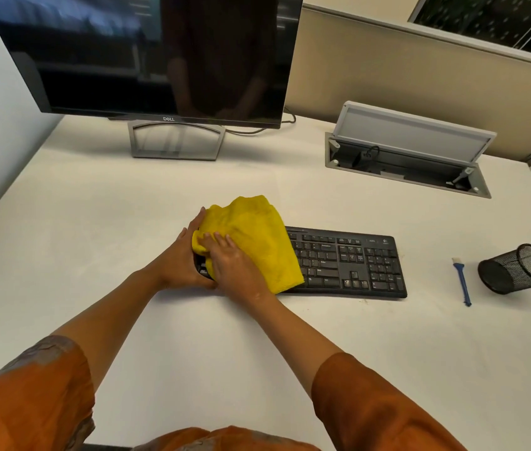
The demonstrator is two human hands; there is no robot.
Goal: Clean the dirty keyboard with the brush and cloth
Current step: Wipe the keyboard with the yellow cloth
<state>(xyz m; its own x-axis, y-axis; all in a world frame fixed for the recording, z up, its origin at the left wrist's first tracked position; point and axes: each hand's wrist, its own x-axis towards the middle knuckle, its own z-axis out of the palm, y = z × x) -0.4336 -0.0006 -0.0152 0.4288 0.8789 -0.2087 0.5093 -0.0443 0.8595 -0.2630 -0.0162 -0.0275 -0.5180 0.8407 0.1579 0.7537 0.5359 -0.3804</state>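
Flat black plastic keyboard [349, 262] lies on the smooth white bench [127, 206]. Fluffy yellow microfibre cloth [254, 236], crumpled, covers the keyboard's left half. Right hand [231, 262] presses flat on the cloth, fingers together. Left hand [179, 258] cups the keyboard's left edge. Slim blue plastic brush [462, 281] lies right of the keyboard, a tipped black wire-mesh cup [521, 268] beyond it.

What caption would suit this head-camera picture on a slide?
Right hand wipes black keyboard with yellow cloth; left hand steadies it.
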